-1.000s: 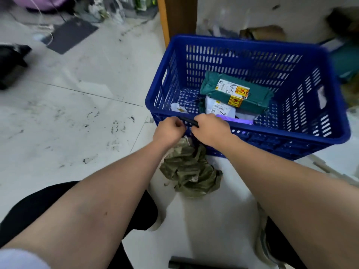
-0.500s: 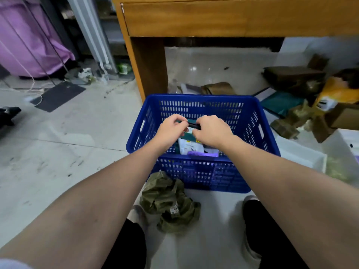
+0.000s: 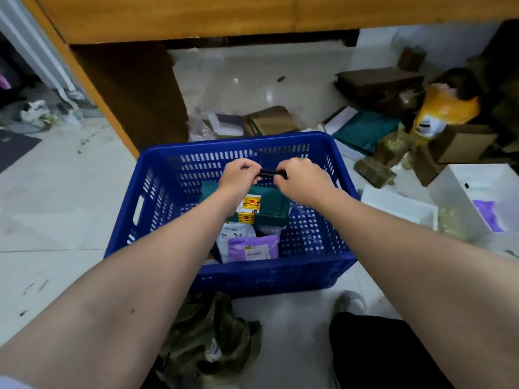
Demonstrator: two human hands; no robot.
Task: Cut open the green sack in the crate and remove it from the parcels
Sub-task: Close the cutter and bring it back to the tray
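Where parcels [image 3: 250,228] lie, blue crate [image 3: 157,197].

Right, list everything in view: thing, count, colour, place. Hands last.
crate: one, blue, on floor, centre
green parcel: one, dark green, in crate
white parcel: one, in crate
purple parcel: one, in crate, nearest
sack: one, olive, crumpled on floor in front of crate
desk: one, wooden, behind crate
white bins: two, right
boxes: several, brown, far right
black tool: one, between hands
left hand, right hand: over crate, gripping tool
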